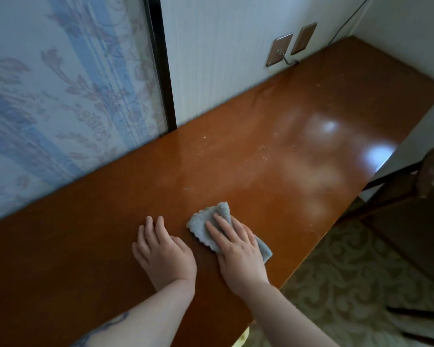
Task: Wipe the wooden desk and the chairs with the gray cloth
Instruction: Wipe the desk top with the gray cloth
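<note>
1. Wiping looks barely begun: pale specks dot the counter (236,151) farther along, and the chair (411,181) at right appears untouched.
2. Right hand (236,249) presses flat, fingers straight, on the gray cloth (211,221) near the counter's front edge; left hand (163,254) rests open beside it.
3. Count: one cloth, one counter, one chair visible, two hands.

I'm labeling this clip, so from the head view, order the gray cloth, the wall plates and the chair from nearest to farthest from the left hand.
From the left hand:
1. gray cloth, just to its right, under the right hand.
2. chair, off the desk's right edge.
3. wall plates, on the far wall above the desk.
</note>
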The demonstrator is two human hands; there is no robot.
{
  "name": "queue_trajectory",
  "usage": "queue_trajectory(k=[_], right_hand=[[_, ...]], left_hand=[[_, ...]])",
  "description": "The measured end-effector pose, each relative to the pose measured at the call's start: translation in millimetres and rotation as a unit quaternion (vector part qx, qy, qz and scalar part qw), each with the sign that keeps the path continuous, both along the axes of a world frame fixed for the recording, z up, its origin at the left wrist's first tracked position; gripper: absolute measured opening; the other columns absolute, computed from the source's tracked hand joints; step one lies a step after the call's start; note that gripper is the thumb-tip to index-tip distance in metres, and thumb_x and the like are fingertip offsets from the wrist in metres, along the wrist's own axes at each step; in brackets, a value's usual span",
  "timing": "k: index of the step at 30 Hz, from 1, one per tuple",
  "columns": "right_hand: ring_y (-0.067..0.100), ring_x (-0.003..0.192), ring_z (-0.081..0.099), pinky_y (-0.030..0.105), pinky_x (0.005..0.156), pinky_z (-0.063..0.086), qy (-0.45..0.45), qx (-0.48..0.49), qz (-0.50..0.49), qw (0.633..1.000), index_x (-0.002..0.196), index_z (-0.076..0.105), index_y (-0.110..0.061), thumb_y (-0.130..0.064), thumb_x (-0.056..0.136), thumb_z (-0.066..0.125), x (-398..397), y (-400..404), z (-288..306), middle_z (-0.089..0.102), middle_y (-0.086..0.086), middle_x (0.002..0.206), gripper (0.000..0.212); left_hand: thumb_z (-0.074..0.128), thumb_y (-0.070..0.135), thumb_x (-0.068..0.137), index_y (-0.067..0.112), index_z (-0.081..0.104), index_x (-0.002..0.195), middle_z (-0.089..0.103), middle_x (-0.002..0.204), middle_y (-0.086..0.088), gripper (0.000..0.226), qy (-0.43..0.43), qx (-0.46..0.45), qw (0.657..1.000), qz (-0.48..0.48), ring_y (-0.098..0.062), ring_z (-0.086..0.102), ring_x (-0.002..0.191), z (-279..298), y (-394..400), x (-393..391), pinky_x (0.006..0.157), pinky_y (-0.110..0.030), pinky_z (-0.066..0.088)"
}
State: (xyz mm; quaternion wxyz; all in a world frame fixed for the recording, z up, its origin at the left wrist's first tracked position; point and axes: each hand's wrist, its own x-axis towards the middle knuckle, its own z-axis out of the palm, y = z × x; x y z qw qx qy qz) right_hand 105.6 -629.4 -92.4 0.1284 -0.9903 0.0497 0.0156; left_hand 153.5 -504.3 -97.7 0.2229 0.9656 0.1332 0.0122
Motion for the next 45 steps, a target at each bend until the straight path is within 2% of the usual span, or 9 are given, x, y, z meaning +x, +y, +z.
queue_trajectory(k=[6, 12, 19, 28, 34, 36, 39, 41, 45], right_hand=[[0.021, 0.146, 0.012, 0.039, 0.119, 0.007, -0.006, 0.021, -0.364, 0.931, 0.149, 0.033, -0.031, -0.022, 0.097, 0.044, -25, -36, 2, 0.024, -0.008, 0.158, 0.054], [0.019, 0.144, 0.025, 0.039, 0.121, 0.008, -0.01, 0.004, -0.017, 1.0, 0.145, 0.04, -0.034, -0.031, 0.093, 0.034, -5, 22, 1, 0.036, -0.01, 0.152, 0.052], [0.021, 0.144, 0.023, 0.035, 0.12, 0.01, -0.031, -0.001, -0.255, 0.966, 0.146, 0.04, -0.03, -0.02, 0.092, 0.044, -37, -42, -2, 0.033, -0.009, 0.154, 0.056], [0.022, 0.137, 0.035, 0.041, 0.113, 0.025, -0.061, 0.005, -0.12, 0.991, 0.14, 0.049, -0.028, -0.014, 0.082, 0.06, -30, -32, -13, 0.044, -0.009, 0.147, 0.061], [0.025, 0.132, 0.029, 0.043, 0.106, 0.019, -0.091, 0.094, -0.576, 0.807, 0.14, 0.048, -0.024, -0.015, 0.095, 0.048, -28, -69, 8, 0.04, -0.007, 0.149, 0.046], [0.024, 0.125, 0.035, 0.041, 0.099, 0.025, -0.156, 0.082, -0.48, 0.859, 0.134, 0.054, -0.021, -0.012, 0.088, 0.052, -17, -39, 12, 0.049, -0.005, 0.141, 0.047], [0.019, 0.124, 0.039, 0.042, 0.102, 0.039, -0.11, 0.043, -0.107, 0.987, 0.131, 0.056, -0.029, -0.024, 0.081, 0.048, -8, 25, 8, 0.052, -0.011, 0.137, 0.051], [0.019, 0.129, 0.04, 0.042, 0.108, 0.036, -0.059, 0.004, 0.044, 0.997, 0.134, 0.052, -0.035, -0.032, 0.085, 0.04, -4, 31, 1, 0.051, -0.014, 0.14, 0.051], [0.022, 0.142, 0.024, 0.04, 0.117, 0.016, 0.0, 0.025, -0.154, 0.988, 0.145, 0.04, -0.034, -0.02, 0.095, 0.039, 11, -27, -1, 0.033, -0.012, 0.153, 0.053]], left_hand=[[0.045, 0.015, 0.094, 0.018, 0.044, 0.14, 0.032, 0.153, -0.008, 0.046, 0.023, 0.005, 0.999, -0.026, -0.027, 0.022, 0.143, 0, 3, 0, 0.117, -0.051, 0.012], [0.048, 0.012, 0.088, 0.013, 0.05, 0.133, 0.038, 0.149, -0.011, 0.045, -0.026, 0.02, 0.996, -0.085, -0.03, 0.029, 0.139, -6, -1, -1, 0.114, -0.056, 0.015], [0.047, 0.022, 0.093, 0.015, 0.044, 0.14, 0.036, 0.151, -0.009, 0.047, 0.017, 0.05, 0.994, -0.097, -0.028, 0.024, 0.142, -4, -1, -1, 0.116, -0.054, 0.013], [0.048, 0.025, 0.093, 0.016, 0.043, 0.139, 0.036, 0.151, -0.008, 0.047, 0.022, 0.06, 0.994, -0.085, -0.027, 0.024, 0.142, -5, -3, 0, 0.115, -0.054, 0.016], [0.045, 0.029, 0.095, 0.016, 0.044, 0.139, 0.037, 0.15, -0.009, 0.047, 0.025, 0.072, 0.993, -0.088, -0.028, 0.026, 0.141, -3, -3, 0, 0.115, -0.054, 0.018], [0.044, 0.028, 0.095, 0.017, 0.043, 0.139, 0.036, 0.151, -0.007, 0.046, 0.028, 0.067, 0.994, -0.087, -0.027, 0.024, 0.142, -2, -3, 0, 0.115, -0.052, 0.016], [0.045, 0.02, 0.095, 0.019, 0.045, 0.138, 0.037, 0.151, -0.003, 0.043, 0.017, 0.038, 0.996, -0.077, -0.024, 0.024, 0.142, -3, -1, 1, 0.116, -0.05, 0.014], [0.047, 0.013, 0.093, 0.018, 0.048, 0.136, 0.04, 0.15, -0.002, 0.044, 0.002, 0.011, 0.997, -0.076, -0.023, 0.027, 0.141, -3, 1, 1, 0.116, -0.049, 0.016], [0.046, 0.02, 0.096, 0.023, 0.05, 0.137, 0.041, 0.15, 0.002, 0.041, 0.01, -0.002, 0.997, -0.074, -0.02, 0.029, 0.141, 2, 5, 1, 0.116, -0.045, 0.018]])
